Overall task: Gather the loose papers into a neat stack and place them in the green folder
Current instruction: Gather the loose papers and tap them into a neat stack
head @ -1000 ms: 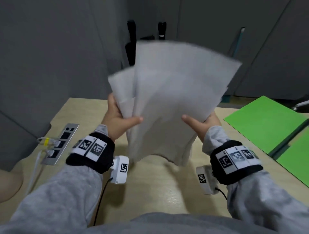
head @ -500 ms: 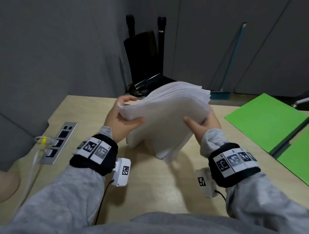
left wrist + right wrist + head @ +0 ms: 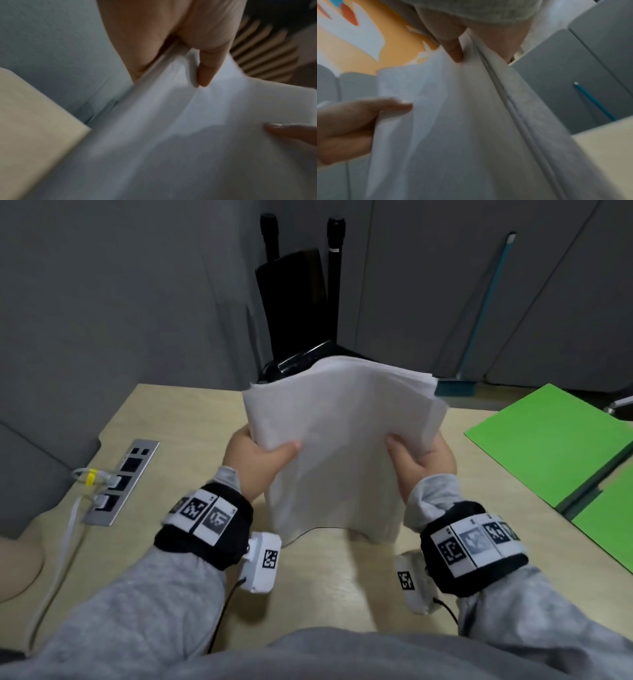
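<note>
A stack of white papers (image 3: 342, 440) stands tilted on its lower edge on the wooden desk (image 3: 342, 587), held between both hands. My left hand (image 3: 262, 460) grips the stack's left edge, thumb on the near face. My right hand (image 3: 419, 462) grips the right edge the same way. In the left wrist view the papers (image 3: 171, 135) fill the frame under my left hand (image 3: 171, 56); in the right wrist view the papers (image 3: 462, 135) hang below my right hand (image 3: 471, 44). The green folder (image 3: 548, 446) lies open on the desk at the right, apart from the hands.
A metal socket strip (image 3: 121, 481) with plugged white cables is set into the desk at the left. Behind the desk stand a black object with poles (image 3: 298, 302) and a teal-handled broom (image 3: 479, 313) against grey walls. A dark bar (image 3: 596, 487) crosses the folder's middle.
The papers went from a raised, fanned spread to a lowered bundle, then tipped upright again with the lower edge on the desk. Both hands kept their grip on the side edges.
</note>
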